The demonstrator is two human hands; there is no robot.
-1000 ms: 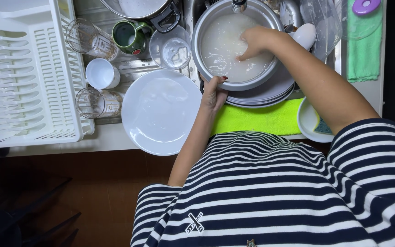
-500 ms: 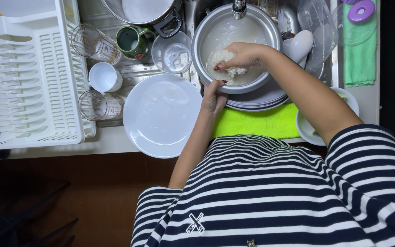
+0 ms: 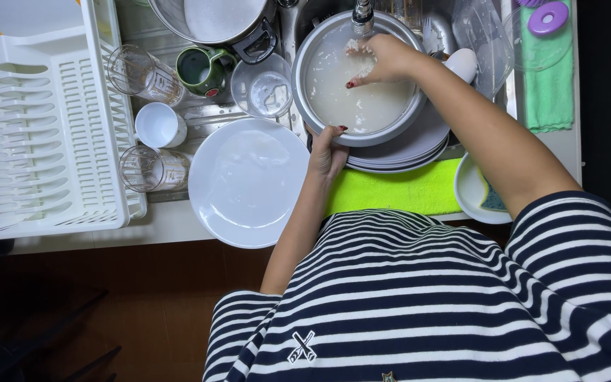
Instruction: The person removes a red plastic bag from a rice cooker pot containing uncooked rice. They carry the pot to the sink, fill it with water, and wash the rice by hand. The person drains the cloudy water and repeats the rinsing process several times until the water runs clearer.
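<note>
A round metal pot (image 3: 362, 99) of cloudy white water sits in the sink under the tap (image 3: 361, 15), resting on a stack of grey plates (image 3: 419, 145). The left hand (image 3: 328, 150) is clamped on the pot's near rim, thumb hooked over the edge. The right hand (image 3: 383, 60) is inside the pot at its far side, fingers bent down into the milky water just below the tap; whether they close on anything under the surface cannot be told. The two hands are well apart, on opposite sides of the pot.

Just left of the pot lies a large white plate (image 3: 249, 182), with a clear glass bowl (image 3: 263, 86) behind it. A green mug (image 3: 203, 69), a small white cup (image 3: 158, 125) and two printed drinking glasses (image 3: 141, 72) (image 3: 148, 168) lie further left, beside a white dish rack (image 3: 40, 134). A lime-green cloth (image 3: 390, 189) lies at the sink's front edge, between the plates and the person's striped shirt (image 3: 419, 304). At the right, a small white dish (image 3: 472, 191) holds a blue-green sponge, and a green towel (image 3: 549, 95) carries a round purple lid (image 3: 548, 18).
</note>
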